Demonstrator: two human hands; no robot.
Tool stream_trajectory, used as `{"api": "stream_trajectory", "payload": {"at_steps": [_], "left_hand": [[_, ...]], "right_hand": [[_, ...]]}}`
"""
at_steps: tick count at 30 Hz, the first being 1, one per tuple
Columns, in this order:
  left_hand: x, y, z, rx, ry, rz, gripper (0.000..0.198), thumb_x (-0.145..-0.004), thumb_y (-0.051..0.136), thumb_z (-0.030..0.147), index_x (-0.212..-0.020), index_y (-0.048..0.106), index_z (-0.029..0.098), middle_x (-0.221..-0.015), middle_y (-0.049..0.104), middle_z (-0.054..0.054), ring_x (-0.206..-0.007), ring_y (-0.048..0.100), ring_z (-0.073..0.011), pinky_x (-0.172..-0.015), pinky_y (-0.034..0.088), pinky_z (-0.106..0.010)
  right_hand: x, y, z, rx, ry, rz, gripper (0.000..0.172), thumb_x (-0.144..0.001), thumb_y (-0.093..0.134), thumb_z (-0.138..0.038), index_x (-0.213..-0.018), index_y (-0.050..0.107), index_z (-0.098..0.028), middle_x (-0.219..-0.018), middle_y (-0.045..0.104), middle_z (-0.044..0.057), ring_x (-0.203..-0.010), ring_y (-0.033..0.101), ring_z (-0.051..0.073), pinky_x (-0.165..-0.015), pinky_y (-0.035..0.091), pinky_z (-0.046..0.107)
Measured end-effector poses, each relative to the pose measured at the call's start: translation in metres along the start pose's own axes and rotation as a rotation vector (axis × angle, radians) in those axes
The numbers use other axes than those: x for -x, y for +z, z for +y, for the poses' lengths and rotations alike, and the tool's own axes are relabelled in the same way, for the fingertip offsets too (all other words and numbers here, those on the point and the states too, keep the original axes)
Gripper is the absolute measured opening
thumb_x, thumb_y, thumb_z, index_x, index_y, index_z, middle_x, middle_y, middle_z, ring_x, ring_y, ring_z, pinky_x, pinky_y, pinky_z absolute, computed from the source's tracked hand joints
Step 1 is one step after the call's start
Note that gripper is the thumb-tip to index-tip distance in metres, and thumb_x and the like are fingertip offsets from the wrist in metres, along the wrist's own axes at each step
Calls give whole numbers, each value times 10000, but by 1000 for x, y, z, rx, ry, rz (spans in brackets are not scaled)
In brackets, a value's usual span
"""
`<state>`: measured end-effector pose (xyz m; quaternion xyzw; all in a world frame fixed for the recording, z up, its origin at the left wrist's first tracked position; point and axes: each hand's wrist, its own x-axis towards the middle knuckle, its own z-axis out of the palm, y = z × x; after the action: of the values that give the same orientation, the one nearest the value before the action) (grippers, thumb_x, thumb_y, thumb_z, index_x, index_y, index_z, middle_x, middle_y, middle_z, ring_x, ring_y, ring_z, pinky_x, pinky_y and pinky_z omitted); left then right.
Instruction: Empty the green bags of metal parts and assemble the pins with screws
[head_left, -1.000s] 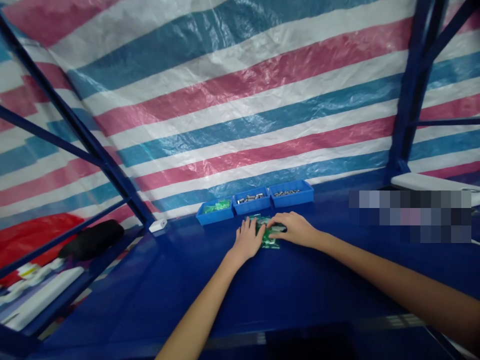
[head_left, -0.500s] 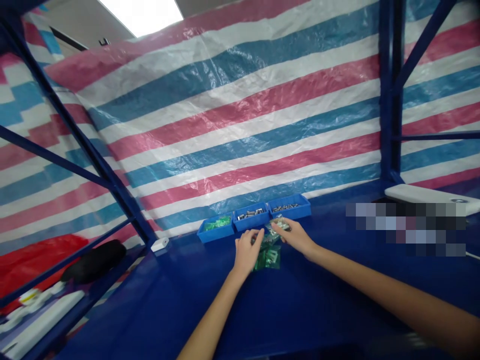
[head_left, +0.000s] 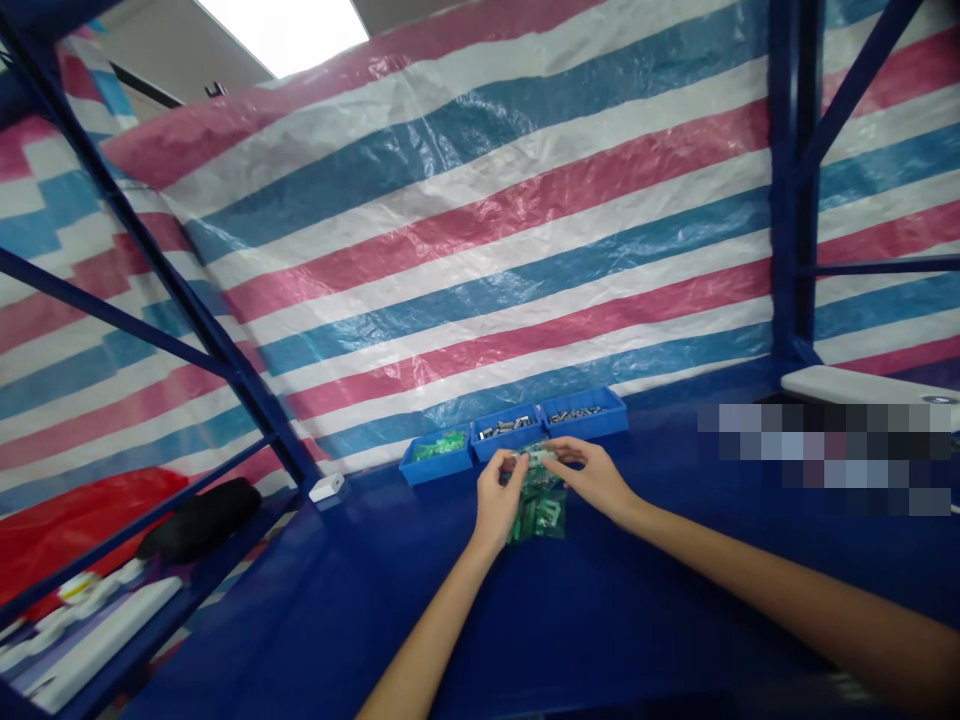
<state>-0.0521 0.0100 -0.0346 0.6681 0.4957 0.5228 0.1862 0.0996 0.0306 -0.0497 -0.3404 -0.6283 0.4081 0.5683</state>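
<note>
My left hand [head_left: 498, 497] and my right hand [head_left: 592, 473] meet over a small clear plastic bag [head_left: 540, 510] of green parts, lifted a little off the blue table [head_left: 570, 620]. Both hands pinch the bag's upper edge, left fingers at its left corner and right fingers at its right. The bag hangs down between them. Just behind the hands stand three small blue bins: the left bin [head_left: 437, 455] holds green parts, the middle bin [head_left: 507, 431] and the right bin [head_left: 585, 412] hold small metal pieces.
A striped pink, blue and white tarp [head_left: 480, 230] closes the back. Blue frame posts [head_left: 787, 180] rise at the right, slanted bars at the left. A small white block [head_left: 325, 487] lies at the table's back left. A black case [head_left: 196, 515] sits beyond the left edge.
The bag lay flat under both hands a second ago; now its top edge is raised and held between both hands. The view has tilted upward, showing a ceiling light.
</note>
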Motion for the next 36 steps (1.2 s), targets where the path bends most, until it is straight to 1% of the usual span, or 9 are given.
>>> {"api": "stream_trajectory", "payload": {"at_steps": [3,5,12,16,20,25,29,32,36], "left_hand": [[0,0,1,-30,39,9,232,-786,538,413,-792,547,181,-713,538,3,-691,506,-133,-639,384,-238],[0,0,1,-41,69,19,213,-769,566,390,-829,562,185,-733,558,-1,-697,516,-136,-657,386,-247],[1,-2,3,-22,99,49,266,-742,595,379,-937,579,199,-638,515,22,-615,491,-133,-633,399,-254],[2,-4,8,-83,148,66,152,-747,592,320,-844,592,204,-733,572,-5,-683,524,-146,-665,399,-266],[2,-6,9,-133,241,59,11,-721,579,199,-731,582,204,-807,576,-23,-777,543,-163,-688,406,-270],[2,-10,7,-299,321,13,115,-722,567,167,-615,554,206,-890,598,-33,-886,541,-186,-820,385,-331],[-1,-18,8,-478,357,-28,180,-767,569,236,-588,577,220,-934,644,-18,-911,544,-196,-856,350,-358],[-12,-35,3,-473,332,94,136,-787,558,281,-675,619,233,-849,669,-8,-876,569,-185,-866,354,-351],[-34,-78,-23,-408,188,444,191,-778,544,372,-827,638,213,-808,660,-25,-785,587,-174,-782,418,-309]], "right_hand": [[-2,-2,0,47,-84,61,238,-706,617,-347,-866,654,-175,-879,684,62,-826,631,202,-683,520,317],[-2,-3,0,66,-107,66,231,-705,621,-345,-855,662,-174,-862,688,57,-809,629,197,-722,508,330],[0,-4,-5,151,-132,59,269,-699,616,-388,-864,663,-180,-788,667,44,-706,596,173,-560,479,266],[2,-4,-5,208,-153,36,196,-717,588,-338,-858,648,-217,-823,645,34,-728,577,166,-528,464,248],[4,-5,-5,210,-222,20,70,-711,574,-234,-721,642,-227,-926,612,44,-906,552,197,-629,492,281],[3,-7,-2,227,-270,38,157,-693,555,-134,-599,647,-219,-1086,536,52,-976,525,207,-746,478,340],[3,-4,1,180,-234,44,133,-713,575,-182,-630,670,-222,-1078,519,60,-970,533,207,-704,490,320],[4,0,-2,120,-181,48,141,-725,613,-303,-826,684,-232,-1069,513,73,-928,556,200,-611,499,281],[7,3,-6,111,-147,45,216,-720,627,-347,-890,645,-216,-1015,530,66,-801,573,163,-542,473,250]]}}
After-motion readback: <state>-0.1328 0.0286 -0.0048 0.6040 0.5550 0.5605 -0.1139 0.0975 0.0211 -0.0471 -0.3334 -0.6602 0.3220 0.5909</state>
